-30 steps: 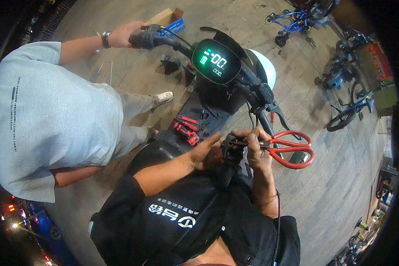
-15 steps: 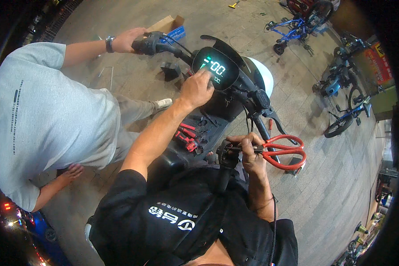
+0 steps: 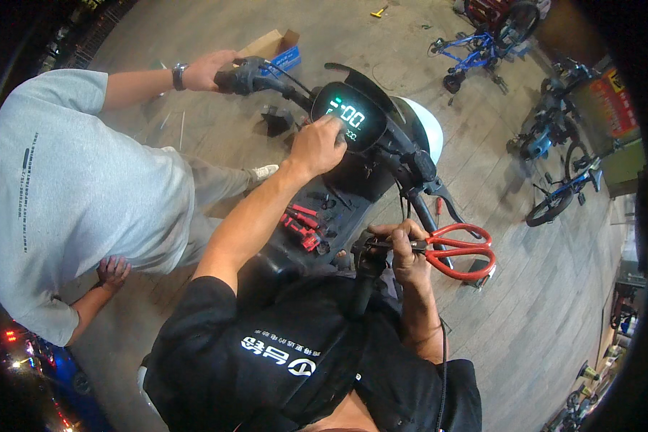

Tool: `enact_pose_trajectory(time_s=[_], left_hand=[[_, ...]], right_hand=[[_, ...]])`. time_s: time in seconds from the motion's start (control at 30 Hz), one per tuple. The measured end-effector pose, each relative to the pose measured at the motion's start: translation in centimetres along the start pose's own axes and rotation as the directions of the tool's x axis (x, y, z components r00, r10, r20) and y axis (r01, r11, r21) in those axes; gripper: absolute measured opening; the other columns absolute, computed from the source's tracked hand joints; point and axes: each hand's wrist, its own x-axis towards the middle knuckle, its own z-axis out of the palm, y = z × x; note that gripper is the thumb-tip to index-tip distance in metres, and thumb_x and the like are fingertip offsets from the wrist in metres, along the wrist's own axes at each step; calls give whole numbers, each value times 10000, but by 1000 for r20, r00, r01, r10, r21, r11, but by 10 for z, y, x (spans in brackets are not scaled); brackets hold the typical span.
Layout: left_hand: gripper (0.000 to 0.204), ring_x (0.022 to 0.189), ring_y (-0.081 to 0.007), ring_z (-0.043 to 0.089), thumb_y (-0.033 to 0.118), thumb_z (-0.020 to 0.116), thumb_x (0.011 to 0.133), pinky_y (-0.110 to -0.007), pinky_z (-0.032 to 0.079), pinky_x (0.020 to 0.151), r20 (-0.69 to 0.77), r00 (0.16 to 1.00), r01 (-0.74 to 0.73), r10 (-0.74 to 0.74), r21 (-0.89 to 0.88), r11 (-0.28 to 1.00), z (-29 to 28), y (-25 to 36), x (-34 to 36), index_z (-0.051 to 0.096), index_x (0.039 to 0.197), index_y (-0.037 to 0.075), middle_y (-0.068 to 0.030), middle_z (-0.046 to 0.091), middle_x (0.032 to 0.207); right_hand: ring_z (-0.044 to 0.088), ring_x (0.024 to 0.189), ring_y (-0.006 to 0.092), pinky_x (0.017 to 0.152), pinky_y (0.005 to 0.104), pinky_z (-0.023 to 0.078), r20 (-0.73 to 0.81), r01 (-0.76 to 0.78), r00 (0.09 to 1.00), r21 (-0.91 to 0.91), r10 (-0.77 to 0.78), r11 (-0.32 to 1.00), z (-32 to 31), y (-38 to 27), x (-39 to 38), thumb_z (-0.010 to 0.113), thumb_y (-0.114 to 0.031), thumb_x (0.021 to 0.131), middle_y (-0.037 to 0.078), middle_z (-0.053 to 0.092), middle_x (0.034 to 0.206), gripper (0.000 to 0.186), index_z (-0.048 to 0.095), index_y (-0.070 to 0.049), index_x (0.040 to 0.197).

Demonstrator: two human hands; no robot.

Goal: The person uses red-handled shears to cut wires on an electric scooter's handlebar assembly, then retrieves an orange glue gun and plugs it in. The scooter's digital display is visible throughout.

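Reaches left hand (image 3: 317, 149) to lit screen (image 3: 356, 115), grip impossible to tell; clutches red-handled scissors (image 3: 471, 251) in right hand (image 3: 410, 263), close beside handlebar (image 3: 423, 207)

The wearer had one left hand (image 3: 319, 147) and one right hand (image 3: 410, 252); a co-worker had two hands (image 3: 207, 70). There were one pair of scissors (image 3: 457, 252), one screen (image 3: 360, 133), one box (image 3: 286, 61) and one wristwatch (image 3: 178, 77).
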Motion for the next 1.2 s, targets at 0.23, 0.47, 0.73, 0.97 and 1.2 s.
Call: enact_pose_trajectory(time_s=[0.23, 0.47, 0.73, 0.97, 1.2], left_hand=[[137, 812, -373, 605, 64, 610, 737, -439, 506, 696, -1, 1000, -19, 19, -1, 1000, -1, -1, 2, 598, 870, 33, -160, 608, 880], [143, 821, -382, 605, 86, 614, 727, -456, 514, 687, -27, 998, -60, 60, 0, 998, 2, -6, 8, 571, 844, 15, -177, 592, 891], [114, 760, -254, 634, 118, 617, 822, -354, 506, 665, -56, 992, 85, -117, -407, 909, -8, 13, -33, 605, 879, 21, -145, 616, 998], [770, 1006, -149, 568, 572, 612, 847, -277, 475, 844, 655, 747, 643, -114, -756, -121, -11, 83, -143, 379, 1341, 29, -76, 556, 1189], [880, 1194, -178, 469, 305, 824, 734, -339, 378, 1020, 622, 782, 619, -40, -783, -68, -25, 123, -136, 310, 1396, 39, -65, 483, 1282]], right_hand=[[646, 725, 164, 709, 305, 517, -12, -1, 1000, -25, 1, 1000, 5, 2, 2, 560, -372, 922, 195, 699, 928, 380, 518, -35, 754], [648, 695, 159, 676, 298, 520, 6, 17, 1000, -60, -17, 998, 6, 2, 4, 562, -389, 921, 191, 700, 912, 399, 521, -32, 750], [649, 698, 164, 643, 305, 529, 4, 60, 998, -22, -60, 998, 1, 13, 5, 553, -363, 932, 186, 698, 924, 374, 527, -26, 772], [629, 788, 140, 725, 313, 522, -1, 65, 998, -77, -66, 995, -2, 13, 6, 564, -275, 936, 141, 698, 932, 296, 529, -32, 772], [636, 847, 165, 779, 322, 517, 20, 57, 998, 46, -58, 997, 7, 2, 3, 583, -236, 920, 157, 693, 959, 295, 490, -17, 745]])
